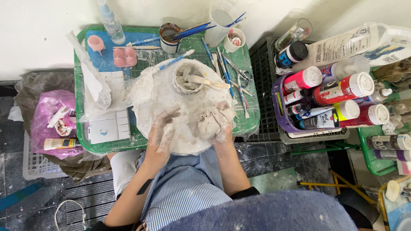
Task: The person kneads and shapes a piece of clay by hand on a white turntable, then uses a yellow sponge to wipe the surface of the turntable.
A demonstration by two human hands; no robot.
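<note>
2 hands on round board (171, 107), right hand (220, 122) gripping clay lump (208, 126)

On a small green plastic bench (250, 124) lies a round white board (171, 102) smeared with clay. The right hand (220, 119), coated in grey slip, closes round a lump of grey clay (208, 125). The left hand (160, 134) lies flat on the board, fingers spread. Beyond them sits a small clay-caked pot (186, 78) with a wooden stick (207, 82) across it. Paint bottles (338, 92) fill a purple basket (278, 107) to the right.
</note>
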